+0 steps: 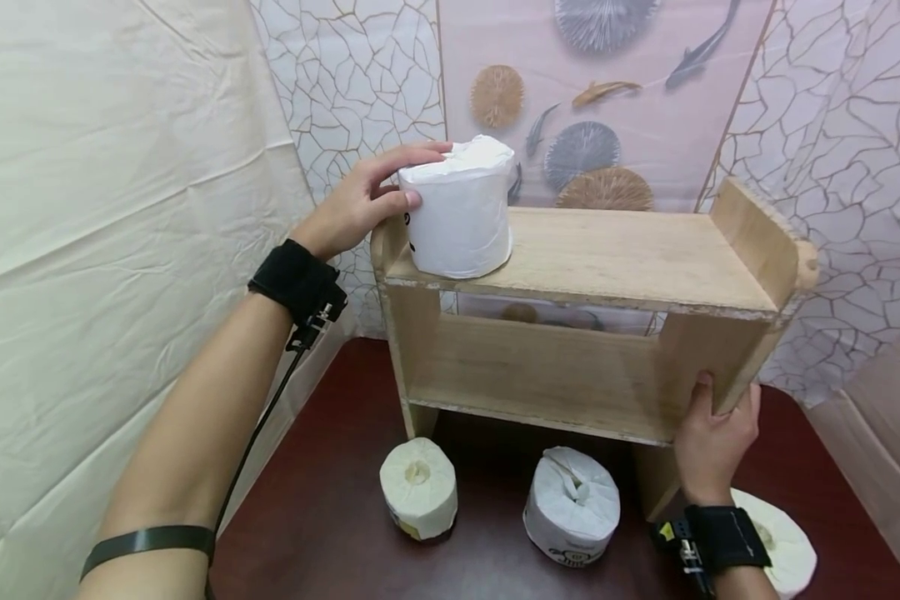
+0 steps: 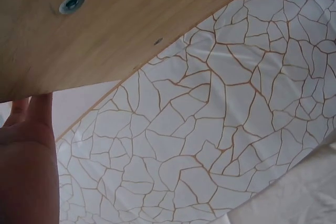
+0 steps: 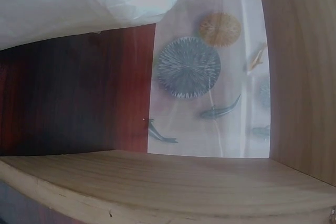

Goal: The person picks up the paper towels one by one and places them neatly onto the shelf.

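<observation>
Surface (image 1: 285, 533), dark red; patterned cloth (image 1: 667, 125) at twelve o'clock. Wooden shelf (image 1: 615, 250): my right fingers (image 1: 752, 408) clasp its four-o'clock side; a tug there might tip it, toppling the wrapped roll (image 1: 465, 221) from its ten-o'clock corner. Roll: at four o'clock from my left fingers (image 1: 412, 156), which pinch its rim.

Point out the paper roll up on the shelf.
The white roll held by the left hand, at the left end of the top board; the lower left roll, middle roll and right roll sit on the table.
</observation>
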Available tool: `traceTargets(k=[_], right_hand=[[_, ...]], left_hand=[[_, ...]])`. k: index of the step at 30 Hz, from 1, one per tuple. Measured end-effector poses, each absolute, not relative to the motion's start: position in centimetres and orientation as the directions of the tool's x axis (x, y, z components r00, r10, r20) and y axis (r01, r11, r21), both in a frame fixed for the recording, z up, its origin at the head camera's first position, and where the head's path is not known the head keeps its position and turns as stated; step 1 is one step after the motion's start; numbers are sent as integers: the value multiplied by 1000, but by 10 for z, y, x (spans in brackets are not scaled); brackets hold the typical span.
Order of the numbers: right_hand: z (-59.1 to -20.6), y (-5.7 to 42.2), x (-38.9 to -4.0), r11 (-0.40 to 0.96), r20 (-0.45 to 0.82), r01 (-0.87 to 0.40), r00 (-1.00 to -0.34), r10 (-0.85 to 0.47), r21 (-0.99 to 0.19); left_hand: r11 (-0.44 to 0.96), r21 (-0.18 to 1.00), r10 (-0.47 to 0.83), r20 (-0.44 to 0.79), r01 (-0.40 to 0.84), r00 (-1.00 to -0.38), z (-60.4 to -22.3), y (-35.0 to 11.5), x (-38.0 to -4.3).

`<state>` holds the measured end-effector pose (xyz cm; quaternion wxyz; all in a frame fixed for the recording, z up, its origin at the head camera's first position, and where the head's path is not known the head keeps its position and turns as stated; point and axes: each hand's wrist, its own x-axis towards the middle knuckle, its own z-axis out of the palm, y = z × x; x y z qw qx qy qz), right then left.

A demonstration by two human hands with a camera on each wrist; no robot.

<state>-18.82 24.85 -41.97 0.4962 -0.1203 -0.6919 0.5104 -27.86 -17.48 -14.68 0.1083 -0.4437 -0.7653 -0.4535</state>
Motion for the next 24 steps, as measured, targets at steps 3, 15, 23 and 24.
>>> traceTargets(k=[3, 15, 23, 24], right_hand=[[-418, 248, -188, 455, 567, -338, -478, 671, -824], [-422, 249, -189, 433, 546, -333, -500, 672, -838], [-423, 251, -189, 435, 557, -348, -497, 665, -830], [-423, 251, -189, 437, 559, -350, -496, 664, -829]], left_hand=[[192, 588, 572, 583, 785, -577, -146, -174, -277], [233, 559, 552, 597, 796, -582, -149, -172, -276], [247, 536, 553, 606, 807, -572, -148, -171, -276], [248, 535, 552, 607, 808, -572, -148, -171, -276]])
